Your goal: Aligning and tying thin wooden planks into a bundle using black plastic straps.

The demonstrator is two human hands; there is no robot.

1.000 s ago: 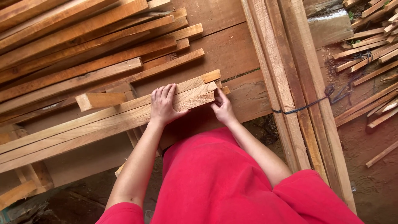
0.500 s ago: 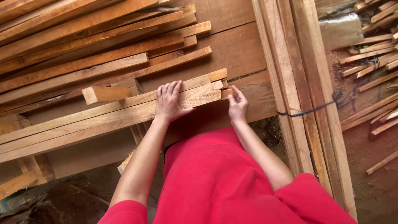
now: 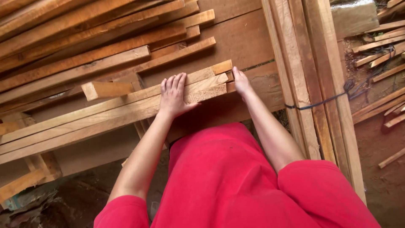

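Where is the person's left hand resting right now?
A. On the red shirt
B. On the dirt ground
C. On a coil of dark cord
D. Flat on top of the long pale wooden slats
D: the left hand lies palm down, fingers spread, on the long pale wooden slats, near their cut ends.

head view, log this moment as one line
left hand: flat on wooden slat bundle | right hand: against slat ends | bundle rests on plank bench | tied timber bundle at right

Both hands [image 3: 173, 98] flat, fingers fwd
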